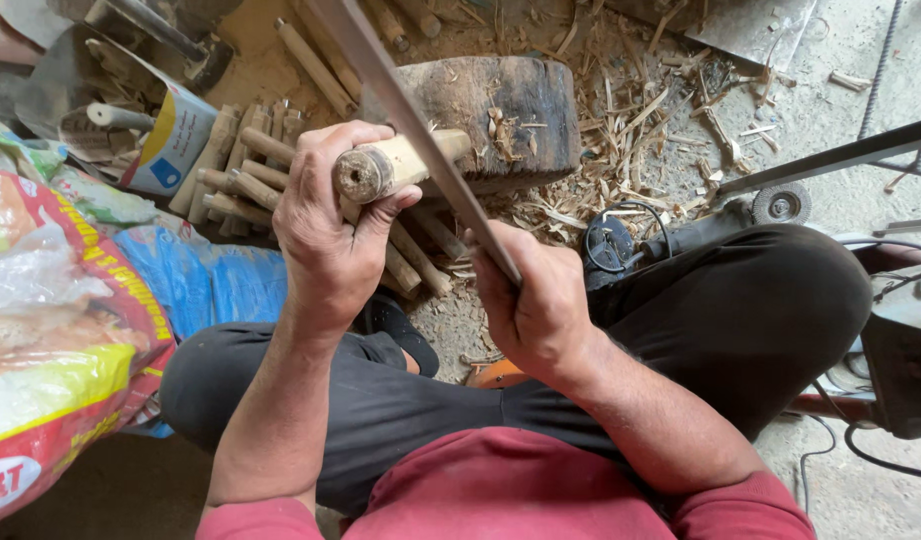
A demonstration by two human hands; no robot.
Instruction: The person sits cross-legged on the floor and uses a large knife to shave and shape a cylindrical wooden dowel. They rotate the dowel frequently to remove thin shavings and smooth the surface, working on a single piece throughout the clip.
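Observation:
My left hand (325,225) grips a short round wooden stick (395,165), holding it level with its far end resting on a dark wooden block (510,110). My right hand (530,300) is closed around the near end of a long flat metal blade (400,110). The blade slants up and away to the left and lies across the stick just beyond my left fingers. I sit cross-legged in dark trousers, with both hands above my knees.
A pile of similar wooden sticks (245,165) lies left of the block. Wood shavings (630,130) cover the ground to the right. An angle grinder (670,235) rests by my right knee. Printed plastic sacks (60,320) sit at the left.

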